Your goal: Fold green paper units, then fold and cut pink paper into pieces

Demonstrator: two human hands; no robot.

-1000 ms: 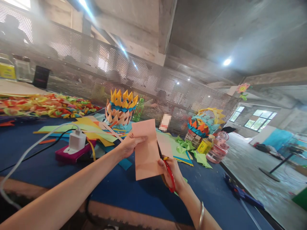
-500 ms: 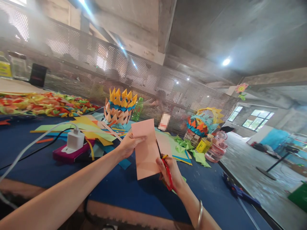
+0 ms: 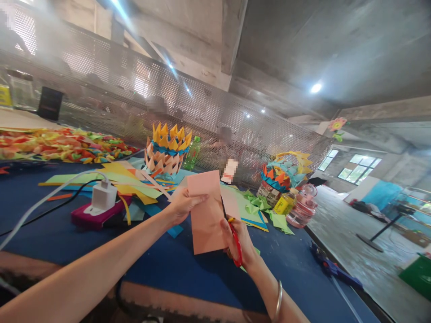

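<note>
My left hand [image 3: 182, 205] pinches the left edge of a salmon-pink sheet of paper [image 3: 205, 215] and holds it upright above the blue table [image 3: 188, 269]. My right hand [image 3: 237, 242] grips red-handled scissors [image 3: 232, 235]. Their dark blades reach up into the sheet's right side, where a narrow strip stands partly separated. A metal bangle sits on my right wrist.
A white charger on a magenta power strip [image 3: 97, 211] with cables lies at left. Loose coloured paper sheets, folded paper crown baskets [image 3: 166, 150] [image 3: 281, 172], a green bottle [image 3: 192, 153], a yellow-labelled bottle [image 3: 282, 204] and a blue glue gun [image 3: 333, 269] stand around. A perforated metal screen runs behind.
The scissors have advanced a little higher into the paper. Both hands and the sheet have shifted slightly; the view has drifted a bit.
</note>
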